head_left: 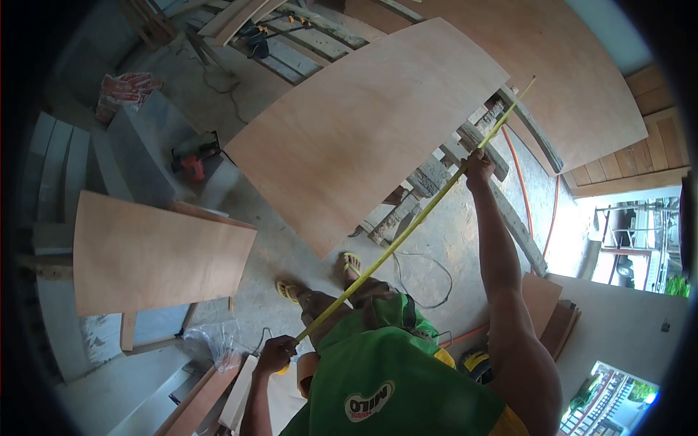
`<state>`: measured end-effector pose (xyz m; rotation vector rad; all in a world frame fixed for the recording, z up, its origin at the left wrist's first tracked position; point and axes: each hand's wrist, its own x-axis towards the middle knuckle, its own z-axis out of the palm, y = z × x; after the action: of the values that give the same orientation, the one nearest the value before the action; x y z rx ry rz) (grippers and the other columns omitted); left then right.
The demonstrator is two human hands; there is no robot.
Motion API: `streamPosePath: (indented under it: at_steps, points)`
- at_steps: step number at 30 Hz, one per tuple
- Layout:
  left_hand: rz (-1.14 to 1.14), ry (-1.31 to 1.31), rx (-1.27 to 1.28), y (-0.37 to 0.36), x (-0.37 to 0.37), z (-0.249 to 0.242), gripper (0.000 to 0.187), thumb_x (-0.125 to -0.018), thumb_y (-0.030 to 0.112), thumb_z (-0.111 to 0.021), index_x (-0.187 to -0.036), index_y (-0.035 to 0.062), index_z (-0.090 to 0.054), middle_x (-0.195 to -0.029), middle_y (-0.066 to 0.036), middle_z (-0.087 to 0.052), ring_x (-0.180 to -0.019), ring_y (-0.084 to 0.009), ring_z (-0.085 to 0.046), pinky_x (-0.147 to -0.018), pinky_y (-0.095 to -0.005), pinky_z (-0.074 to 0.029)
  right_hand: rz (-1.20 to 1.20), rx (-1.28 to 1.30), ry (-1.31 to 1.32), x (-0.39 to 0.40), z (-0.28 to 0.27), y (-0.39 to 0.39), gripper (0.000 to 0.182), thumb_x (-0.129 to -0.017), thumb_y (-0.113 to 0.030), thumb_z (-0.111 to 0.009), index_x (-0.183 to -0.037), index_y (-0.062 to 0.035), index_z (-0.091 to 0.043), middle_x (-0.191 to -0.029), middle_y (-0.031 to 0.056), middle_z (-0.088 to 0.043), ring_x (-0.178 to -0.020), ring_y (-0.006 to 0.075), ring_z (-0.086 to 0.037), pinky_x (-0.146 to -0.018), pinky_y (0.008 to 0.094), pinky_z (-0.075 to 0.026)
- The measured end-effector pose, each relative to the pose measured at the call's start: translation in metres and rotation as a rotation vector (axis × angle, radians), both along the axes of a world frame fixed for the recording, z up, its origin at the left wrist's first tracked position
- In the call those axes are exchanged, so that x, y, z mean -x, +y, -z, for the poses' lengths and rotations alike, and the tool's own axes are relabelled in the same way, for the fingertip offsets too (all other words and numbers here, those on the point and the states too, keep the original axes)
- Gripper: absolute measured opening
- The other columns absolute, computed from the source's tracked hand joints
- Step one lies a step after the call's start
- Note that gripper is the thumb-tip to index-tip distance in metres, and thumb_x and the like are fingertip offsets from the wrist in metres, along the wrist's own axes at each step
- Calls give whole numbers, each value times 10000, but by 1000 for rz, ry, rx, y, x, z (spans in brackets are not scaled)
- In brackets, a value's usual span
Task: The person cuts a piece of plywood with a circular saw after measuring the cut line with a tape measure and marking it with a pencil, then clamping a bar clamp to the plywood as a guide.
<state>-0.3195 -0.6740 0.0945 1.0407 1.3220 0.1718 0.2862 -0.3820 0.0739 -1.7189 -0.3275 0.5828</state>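
A yellow tape measure blade [392, 248] runs diagonally in front of me, pulled out long. My left hand [276, 354] is closed low by my side around the near end of the tape; a bit of yellow shows under the fingers, where the case is mostly hidden. Farther along, my right arm reaches out and my right hand [478, 166] grips the blade, whose free end sticks out past it. Beside the blade lies a plywood sheet [363, 123], resting on rough wooden supports [422, 182]. The blade is not laid along its edge.
A larger plywood panel [574, 80] stands behind, right. At left are a red power tool [194, 166] on a grey surface and a smaller plywood piece [160, 254]. An orange hose [518, 171] and a looped cable [449, 291] lie on the floor near my sandaled feet.
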Motion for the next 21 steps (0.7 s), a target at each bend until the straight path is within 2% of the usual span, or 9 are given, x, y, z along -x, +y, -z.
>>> streamPosePath:
  at_steps: [2, 3, 5, 7, 9, 12, 17, 19, 21]
  points:
    - [60, 21, -50, 19, -22, -1, 141, -871, 116, -551, -866, 0, -630, -632, -47, -586, -587, -96, -532, -556, -272, -446, 23, -118, 87, 2, 10, 8, 249, -942, -233, -489, -852, -12, -561, -661, 56, -535, -512, 175, -551, -551, 341, -565]
    - [119, 44, -91, 32, -38, -3, 129, -850, 105, -560, -853, -9, -621, -632, -59, -587, -591, -105, -535, -563, -282, -450, -37, -182, 73, 7, 13, 4, 227, -937, -221, -487, -880, -11, -552, -661, 54, -527, -504, 176, -550, -520, 325, -540]
    - [267, 55, -351, 59, -70, 2, 115, -830, 91, -566, -811, -4, -628, -646, -87, -605, -586, -129, -571, -567, -285, -450, -48, -134, 92, 25, 12, 0, 206, -926, -199, -489, -879, -9, -556, -688, 62, -538, -504, 173, -548, -487, 312, -505]
    - [244, -42, -570, 87, -108, 6, 113, -809, 80, -561, -781, -18, -610, -618, -119, -596, -596, -158, -593, -587, -306, -460, -60, -143, 111, 41, 12, -6, 199, -921, -191, -488, -882, -8, -555, -686, 63, -539, -504, 172, -548, -482, 303, -489]
    - [181, -119, -360, 107, -137, 8, 146, -830, 87, -544, -765, -27, -606, -600, -107, -604, -603, -153, -602, -586, -307, -460, -78, -151, 129, 50, 15, -10, 193, -917, -184, -488, -884, -6, -555, -684, 65, -539, -504, 170, -548, -476, 294, -474]
    - [106, -181, -264, 134, -176, -2, 173, -849, 102, -539, -763, -29, -612, -608, -89, -616, -598, -141, -595, -577, -298, -454, -105, -150, 68, 60, 30, -11, 186, -917, -184, -492, -870, -18, -559, -633, 46, -522, -499, 155, -537, -453, 287, -461]
    - [108, -97, -297, 145, -185, -5, 197, -864, 121, -544, -757, -25, -620, -616, -77, -625, -586, -117, -580, -569, -284, -453, -170, -80, 66, 74, 46, -17, 200, -920, -185, -490, -838, -24, -574, -631, 30, -521, -525, 138, -538, -443, 287, -449]
    - [101, -83, -296, 144, -178, -4, 200, -865, 125, -547, -758, -26, -623, -614, -76, -624, -585, -110, -575, -569, -281, -454, -226, -12, 31, 79, 54, -18, 204, -926, -219, -511, -917, -29, -585, -697, 28, -543, -563, 120, -536, -465, 267, -453]
    - [109, -72, -289, 142, -167, 0, 207, -870, 133, -545, -776, -30, -632, -617, -74, -627, -582, -105, -570, -570, -282, -457, -243, 8, 18, 86, 62, -21, 212, -921, -222, -516, -905, -23, -587, -700, 34, -546, -574, 123, -542, -478, 269, -472]
